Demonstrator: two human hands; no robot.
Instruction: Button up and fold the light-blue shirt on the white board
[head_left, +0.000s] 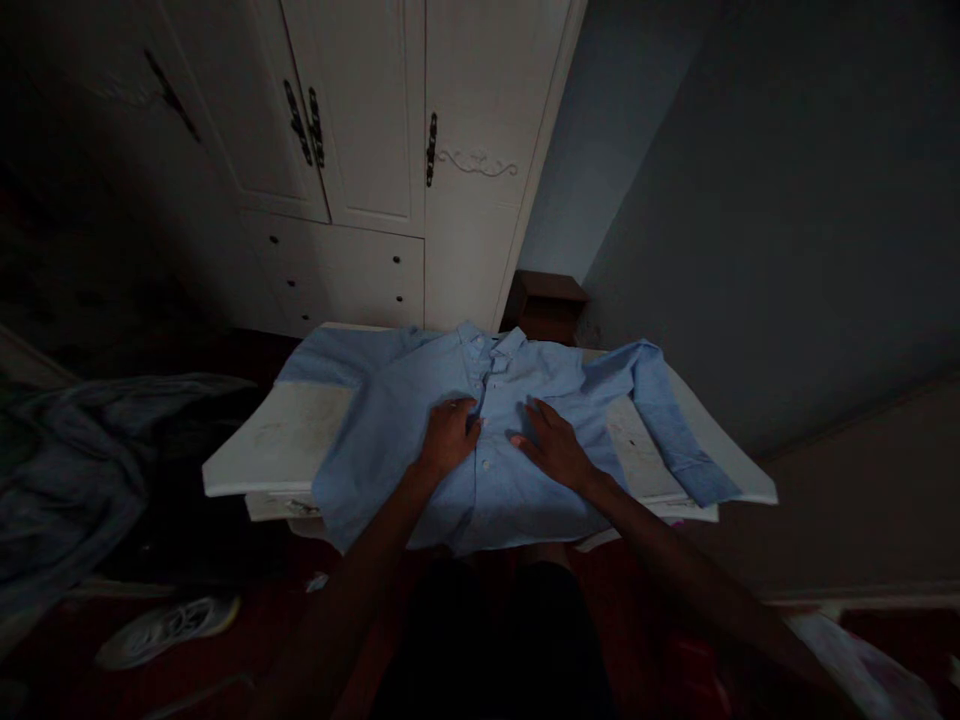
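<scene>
A light blue button-up shirt (420,400) lies front side up across a white table, its collar (491,345) at the far edge. My left hand (450,435) rests on the shirt beside the button placket, fingers slightly bent and thumb apart. On the other side of the placket, my right hand (556,448) touches the cloth with its fingers spread. The left sleeve in view (322,357) stretches along the far edge of the table. The other sleeve (667,420) bends and runs down toward the near right corner. The shirt's hem hangs over the near edge.
A white table (262,450) stands under the shirt. Behind it is a white wardrobe (375,120) with dark handles. A small brown wooden piece of furniture (551,300) sits beside the wardrobe. Grey cloth (67,480) lies at left, above a shoe (169,630) on the red floor.
</scene>
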